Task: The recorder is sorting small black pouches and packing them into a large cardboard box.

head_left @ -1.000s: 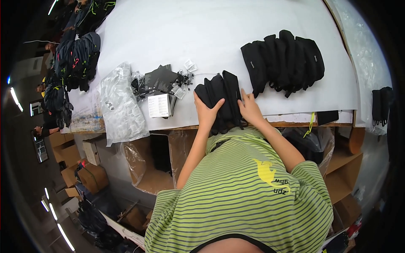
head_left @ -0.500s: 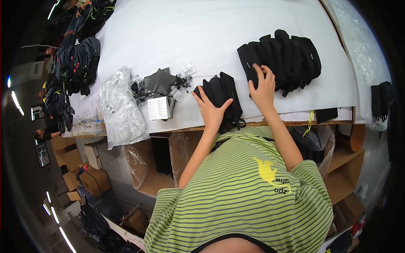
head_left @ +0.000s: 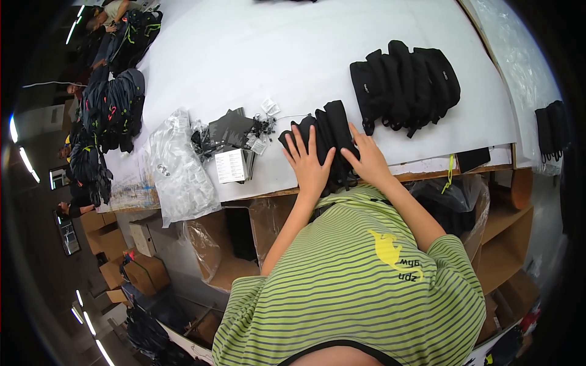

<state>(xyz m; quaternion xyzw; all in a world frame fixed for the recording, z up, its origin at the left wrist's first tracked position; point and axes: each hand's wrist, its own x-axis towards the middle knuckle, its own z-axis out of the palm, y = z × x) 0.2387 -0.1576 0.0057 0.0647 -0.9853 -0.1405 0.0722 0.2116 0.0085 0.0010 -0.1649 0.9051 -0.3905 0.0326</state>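
Note:
A short row of black fabric pouches (head_left: 328, 131) stands near the table's front edge, straight ahead of my body. Spread over the row's left side, my left hand (head_left: 309, 165) rests with its fingers apart. My right hand (head_left: 370, 158) lies along the right side, fingers stretched out and fingertips close to the outermost pouch. Between them the two hands frame the row, and neither grips a pouch. Farther right and back is a larger row of similar black pouches (head_left: 403, 88), apart from both hands. Its individual pieces overlap, so their lower parts are partly hidden.
Left of my hands lie stacked dark cards (head_left: 231, 128), a white printed stack (head_left: 231, 166), small black parts (head_left: 264, 127) and a clear plastic bag of packets (head_left: 180, 174). Dark backpacks (head_left: 113, 107) pile up at the far left. Cardboard boxes (head_left: 268, 222) sit below the table edge.
My right hand has left the larger row and come left to the short row's right side. My left hand stays at the short row. The whole view has shifted slightly.

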